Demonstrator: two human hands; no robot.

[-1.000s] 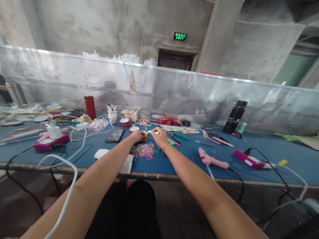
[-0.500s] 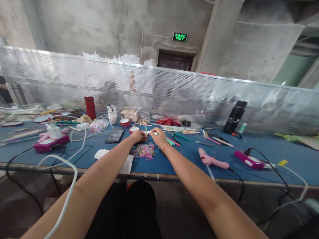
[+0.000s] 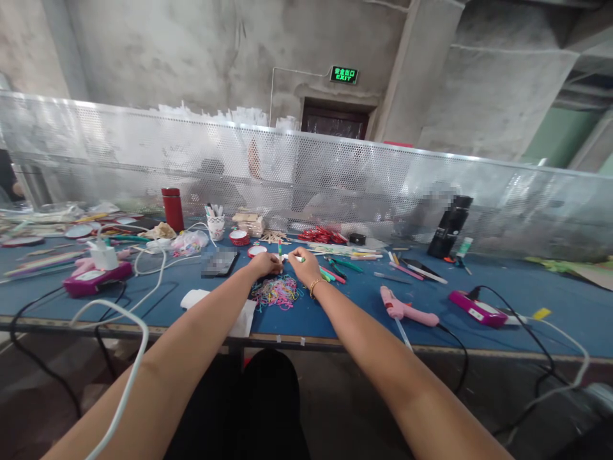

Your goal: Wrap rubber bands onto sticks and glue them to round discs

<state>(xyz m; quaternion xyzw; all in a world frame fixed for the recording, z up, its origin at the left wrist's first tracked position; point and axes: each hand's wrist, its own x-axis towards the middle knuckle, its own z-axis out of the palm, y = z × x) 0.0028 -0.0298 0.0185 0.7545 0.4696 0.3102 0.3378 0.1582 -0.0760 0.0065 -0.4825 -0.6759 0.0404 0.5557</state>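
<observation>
My left hand (image 3: 266,264) is closed at the middle of the blue table, its fingertips by a small upright stick with a green and red top (image 3: 280,248). Beside it, my right hand (image 3: 303,265) is closed on a white marker with a green end (image 3: 299,259), whose tip points left toward the stick. Just below both hands lies a tangled pile of colourful strings (image 3: 278,292). Round red-rimmed white discs (image 3: 257,251) sit behind my left hand. Green and pink markers (image 3: 334,275) lie right of my right hand.
A phone (image 3: 219,262) and white tissue (image 3: 244,318) lie to the left. A pink glue gun (image 3: 407,309) and purple power strip (image 3: 477,309) are on the right. Red bottle (image 3: 173,209), pen cup (image 3: 216,226) and black bottle (image 3: 449,229) stand behind.
</observation>
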